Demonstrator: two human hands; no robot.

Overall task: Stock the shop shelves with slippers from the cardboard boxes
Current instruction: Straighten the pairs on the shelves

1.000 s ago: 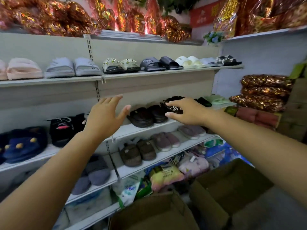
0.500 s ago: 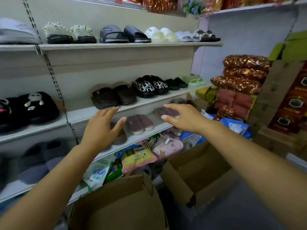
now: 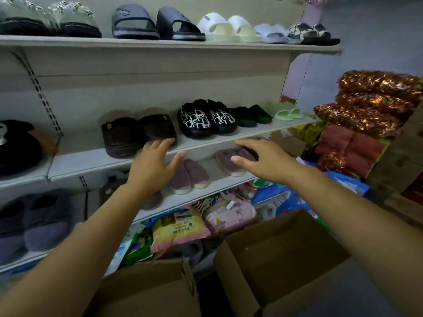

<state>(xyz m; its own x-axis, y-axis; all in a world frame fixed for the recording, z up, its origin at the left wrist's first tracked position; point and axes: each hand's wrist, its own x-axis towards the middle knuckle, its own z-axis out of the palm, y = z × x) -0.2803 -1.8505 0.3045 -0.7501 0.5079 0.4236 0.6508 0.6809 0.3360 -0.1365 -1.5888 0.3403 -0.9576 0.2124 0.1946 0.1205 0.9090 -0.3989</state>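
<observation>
Hovering empty-handed in front of the slipper shelves.
Both grips are lying apart and holding nothing: the left hand (image 3: 155, 165) is spreading its fingers just in front of the brown slippers (image 3: 135, 136), and the right hand (image 3: 267, 159) is floating over a mauve pair (image 3: 229, 164). Above and between them, the black patterned slippers (image 3: 206, 120) are already sitting on the middle shelf (image 3: 263, 130). Several rows are looking stocked; further pairs, unseen, are presumably waiting in the cardboard boxes (image 3: 286, 248) below the wrists.
</observation>
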